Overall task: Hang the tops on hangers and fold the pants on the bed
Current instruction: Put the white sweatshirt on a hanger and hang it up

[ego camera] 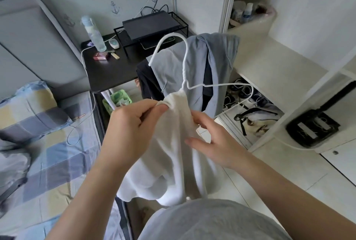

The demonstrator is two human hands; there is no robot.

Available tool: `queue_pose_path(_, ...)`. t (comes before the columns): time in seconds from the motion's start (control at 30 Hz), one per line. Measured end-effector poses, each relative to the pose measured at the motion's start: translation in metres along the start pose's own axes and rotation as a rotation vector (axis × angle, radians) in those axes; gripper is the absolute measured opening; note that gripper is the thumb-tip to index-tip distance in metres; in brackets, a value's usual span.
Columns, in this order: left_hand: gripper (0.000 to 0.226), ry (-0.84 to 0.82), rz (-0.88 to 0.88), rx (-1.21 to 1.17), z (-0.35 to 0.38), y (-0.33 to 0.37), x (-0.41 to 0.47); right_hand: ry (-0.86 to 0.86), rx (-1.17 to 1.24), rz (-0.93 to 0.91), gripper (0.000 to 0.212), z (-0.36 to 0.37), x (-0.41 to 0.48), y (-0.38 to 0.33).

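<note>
We look down at our own two bare hands, raised at chest height between a bed on the left and white shelves on the right.

Our left hand pinches the bunched neck of a white top between thumb and curled fingers. Our right hand is loosely spread, its straight fingers resting against the cloth just beside the left hand.

The white top hangs down from the pinch, in front of our grey shirt. A white hanger rises out of its neck, hook uppermost. One arm of the hanger sticks out bare to the right. The other arm is hidden at the bunched cloth.

Just behind the hanger, a blue-grey garment is draped over something we cannot make out, with a dark garment beside and beneath it.

The bed carries a blue, yellow and grey checked sheet and a matching pillow.

Beyond it stands a black desk. On it are a clear bottle and a black box resting on a wire rack.

Low on the right, shoes sit under a shelf.
</note>
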State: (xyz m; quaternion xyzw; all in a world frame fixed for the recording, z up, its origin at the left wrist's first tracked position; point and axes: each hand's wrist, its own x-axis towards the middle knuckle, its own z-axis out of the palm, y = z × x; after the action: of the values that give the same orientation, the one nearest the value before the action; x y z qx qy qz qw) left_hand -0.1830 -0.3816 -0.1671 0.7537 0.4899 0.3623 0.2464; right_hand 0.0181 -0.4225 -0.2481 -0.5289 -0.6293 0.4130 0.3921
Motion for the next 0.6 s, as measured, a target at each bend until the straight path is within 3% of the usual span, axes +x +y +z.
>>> queue_pose_path(0.1, 0.033, -0.01, -0.033, -0.017, 0.001, -0.005, -0.001, 0.091, -0.044, -0.022, 0.01, -0.003, 0.009, 0.0)
queue_pose_path(0.2, 0.036, 0.001, -0.084, -0.008, 0.002, -0.011, -0.001, 0.1, -0.082, -0.064, 0.026, -0.005, 0.006, 0.002)
queue_pose_path(0.27, 0.038, -0.006, -0.102, -0.011, 0.003, -0.011, -0.002, 0.048, -0.025, -0.031, 0.023, 0.0, 0.003, 0.008)
queue_pose_path(0.43, 0.045, -0.021, -0.099, -0.034, 0.004, -0.012, -0.004, -0.136, -0.202, 0.273, 0.064, 0.006, 0.008, 0.055)
queue_pose_path(0.5, 0.038, -0.021, -0.102, -0.032, -0.002, -0.014, -0.003, -0.168, -0.378, 0.342, 0.062, -0.001, 0.012, 0.076)
queue_pose_path(0.6, 0.026, -0.054, -0.091, -0.004, -0.015, -0.016, 0.0, -0.169, -0.566, 0.284, 0.04, -0.017, 0.013, 0.094)
